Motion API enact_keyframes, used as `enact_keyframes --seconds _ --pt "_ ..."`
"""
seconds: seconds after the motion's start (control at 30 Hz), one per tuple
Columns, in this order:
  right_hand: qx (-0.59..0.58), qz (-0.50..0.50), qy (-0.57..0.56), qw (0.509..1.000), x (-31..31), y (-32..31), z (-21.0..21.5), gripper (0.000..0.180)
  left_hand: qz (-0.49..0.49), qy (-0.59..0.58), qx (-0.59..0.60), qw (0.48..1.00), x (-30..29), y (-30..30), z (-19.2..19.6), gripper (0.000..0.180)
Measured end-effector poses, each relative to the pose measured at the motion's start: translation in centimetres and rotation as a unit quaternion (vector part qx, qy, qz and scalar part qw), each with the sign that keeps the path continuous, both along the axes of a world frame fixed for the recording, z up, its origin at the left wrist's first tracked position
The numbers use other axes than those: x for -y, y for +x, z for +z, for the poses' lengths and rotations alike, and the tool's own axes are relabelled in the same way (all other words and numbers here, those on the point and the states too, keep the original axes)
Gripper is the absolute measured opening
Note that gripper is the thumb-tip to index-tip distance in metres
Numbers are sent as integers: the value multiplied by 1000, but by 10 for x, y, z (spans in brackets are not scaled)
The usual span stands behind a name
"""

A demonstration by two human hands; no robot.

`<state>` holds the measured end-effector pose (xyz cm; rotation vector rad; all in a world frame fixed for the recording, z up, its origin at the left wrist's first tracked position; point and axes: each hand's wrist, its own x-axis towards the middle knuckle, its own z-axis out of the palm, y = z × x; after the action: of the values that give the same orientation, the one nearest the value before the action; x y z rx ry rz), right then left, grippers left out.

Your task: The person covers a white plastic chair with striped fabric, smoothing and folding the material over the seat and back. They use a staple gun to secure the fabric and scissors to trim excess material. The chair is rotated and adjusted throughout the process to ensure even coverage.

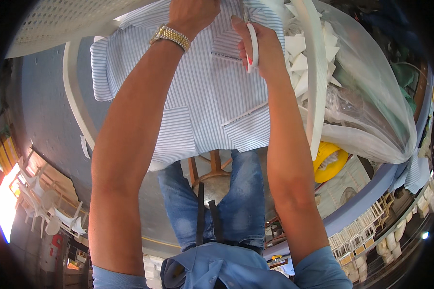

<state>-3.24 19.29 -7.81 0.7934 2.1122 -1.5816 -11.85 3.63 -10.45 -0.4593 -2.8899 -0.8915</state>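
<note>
A blue-and-white striped garment (188,91) with patch pockets is spread out in front of me, its near edge above my knees. My right hand (267,53) is closed around scissors (253,48) with a white handle that shows a little red inside. The blades point away from me, close to the cloth near the garment's far right part. My left hand (195,17), below a gold-and-silver watch (171,37), is at the far edge of the view over the same garment. Its fingers are cut off or hidden, so what they do cannot be seen.
Curved white bars (316,82) flank the garment. White pointed pieces (299,60) and clear plastic sheeting (371,115) lie at the right, above a yellow round object (330,161). White mesh (77,21) hangs at the far left. Behind me stand stacked white chairs (53,212).
</note>
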Motion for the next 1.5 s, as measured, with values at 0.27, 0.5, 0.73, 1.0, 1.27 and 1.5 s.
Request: enact_keyframes --seconds 0.27,0.5,0.73,1.0,1.27,1.5 --pt "-3 -1 -21 1000 -17 -2 -11 56 -50 -55 80 994 13 25 -27 27" --pt "-43 -55 -22 997 -7 10 -24 51 -62 -50 -54 995 7 43 -53 32" --pt "21 -19 -37 999 8 25 -11 57 -77 -35 -65 994 9 48 -62 43" --pt "1 12 -37 999 -1 13 -9 60 -91 -11 -9 996 15 41 -61 43" --pt "-27 39 -18 999 -6 2 -15 65 -98 7 8 995 19 34 -54 38" --pt "-85 50 48 994 -9 2 -34 65 -100 7 8 995 18 33 -54 38"
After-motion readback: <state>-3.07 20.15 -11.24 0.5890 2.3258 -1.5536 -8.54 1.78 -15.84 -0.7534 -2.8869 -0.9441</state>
